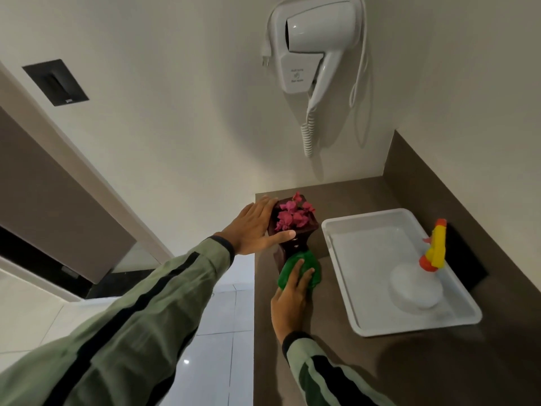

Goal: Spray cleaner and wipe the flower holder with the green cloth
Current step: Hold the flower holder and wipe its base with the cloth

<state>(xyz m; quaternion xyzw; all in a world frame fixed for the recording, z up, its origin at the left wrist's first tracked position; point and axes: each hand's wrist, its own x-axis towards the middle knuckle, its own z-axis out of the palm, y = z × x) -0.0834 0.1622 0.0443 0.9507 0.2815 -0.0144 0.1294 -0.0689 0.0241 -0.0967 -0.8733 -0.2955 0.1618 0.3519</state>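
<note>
one flower holder, dark brown, glossy and square-sided with a waist narrowing below its wide top, is seen on the near left corner of a matte brown counter, beside the cream wall. a cluster of pink papery flowers is held in its mouth. the rim is gripped by the left hand, the fingers laid along the far left side and the thumb stretched across the near edge. one green cloth, crumpled and soft, is pressed against the lower part of the holder by the right hand, whose fingers are spread flat over the fabric. both forearms are covered by pale green sleeves with dark stripes and dark cuffs.

just right of the holder, one white rectangular plastic tray with rounded corners and a raised lip is set on the counter. inside it one translucent spray bottle is stood, rounded in the body and topped by a yellow and orange trigger head. one smooth white hair dryer is mounted on the wall above, with a coiled cord hanging down. one dark rectangular recess is set in the wall at upper left.
</note>
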